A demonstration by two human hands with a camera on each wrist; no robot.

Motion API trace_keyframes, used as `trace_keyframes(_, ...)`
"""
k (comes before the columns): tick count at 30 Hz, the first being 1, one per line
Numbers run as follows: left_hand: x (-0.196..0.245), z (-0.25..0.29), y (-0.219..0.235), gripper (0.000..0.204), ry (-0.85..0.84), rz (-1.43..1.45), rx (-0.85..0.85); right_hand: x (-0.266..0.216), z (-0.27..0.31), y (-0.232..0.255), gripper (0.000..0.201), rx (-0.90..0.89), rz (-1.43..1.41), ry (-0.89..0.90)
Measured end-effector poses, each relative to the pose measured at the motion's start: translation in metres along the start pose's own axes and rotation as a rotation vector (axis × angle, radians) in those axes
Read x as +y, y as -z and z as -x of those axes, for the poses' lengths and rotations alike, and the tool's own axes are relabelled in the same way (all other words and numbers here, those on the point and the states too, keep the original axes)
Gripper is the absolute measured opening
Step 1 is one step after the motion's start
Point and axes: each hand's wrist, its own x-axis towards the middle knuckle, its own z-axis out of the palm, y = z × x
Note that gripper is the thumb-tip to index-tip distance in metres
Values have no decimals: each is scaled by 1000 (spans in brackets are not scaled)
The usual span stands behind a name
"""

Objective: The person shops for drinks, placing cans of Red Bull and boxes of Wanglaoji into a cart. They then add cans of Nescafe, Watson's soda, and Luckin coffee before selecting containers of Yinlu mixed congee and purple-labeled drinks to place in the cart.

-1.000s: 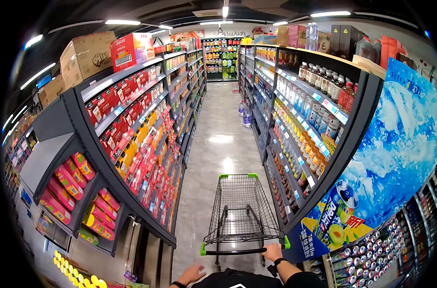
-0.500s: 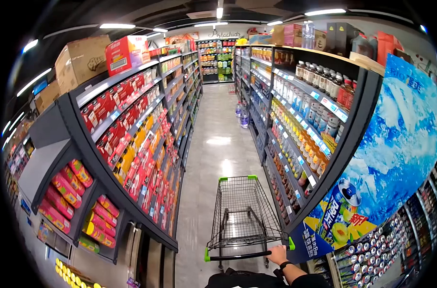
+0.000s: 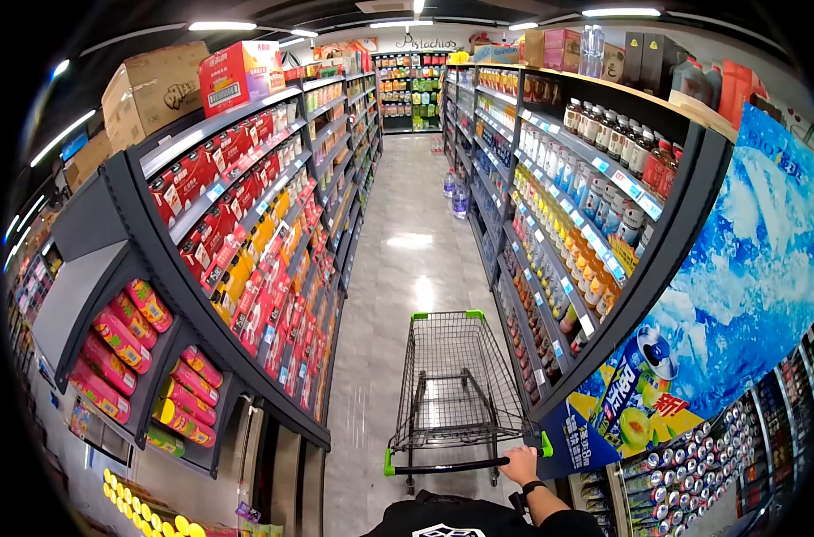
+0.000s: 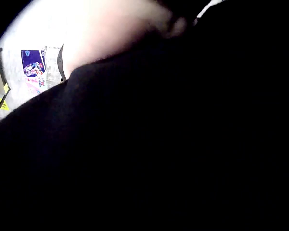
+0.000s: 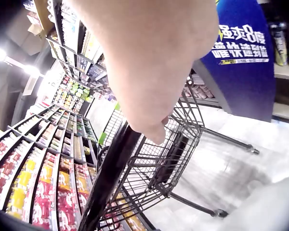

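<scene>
A wire shopping cart (image 3: 460,385) with green corner pieces stands in the aisle, its basket holding nothing visible. My right hand (image 3: 519,465) grips the right part of its black handle bar (image 3: 447,467), beside the green end piece. In the right wrist view, the hand (image 5: 154,62) lies over the dark bar (image 5: 113,178), with the fingers mostly hidden. The head view does not show my left hand. A blurred, overexposed part of the left hand (image 4: 111,29) appears at the top of the left wrist view, above dark cloth; its fingers cannot be made out.
Drink shelves (image 3: 272,233) line the left side and bottle shelves (image 3: 568,224) the right, close to the cart. A blue poster (image 3: 747,268) covers the right shelf end. Water bottles (image 3: 460,201) stand on the floor (image 3: 407,268) farther along the aisle.
My left hand, visible at the lower edge of the head view one second ago, has left that view. The right hand stays on the handle; the cart appears slightly farther right and higher.
</scene>
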Motion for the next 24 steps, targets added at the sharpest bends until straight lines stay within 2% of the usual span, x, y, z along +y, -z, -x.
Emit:
trace_keyframes(12,-16,14,9,39,-13,-3,-29,-4,2,6,27,-47,-25,-46)
trace_keyframes(13,-21,16,9,39,-16,4,-24,-4,0,3,28,-67,-31,-57)
trace_keyframes(15,-27,26,1,39,-36,0,-25,-5,0,5,26,7,-55,-22)
trace_keyframes(18,-36,44,-4,40,-50,10,-34,-6,-2,2,24,-23,-82,-78)
trace_keyframes(24,-56,75,-5,40,-81,-11,-215,-10,-1,-2,14,-44,-85,-107)
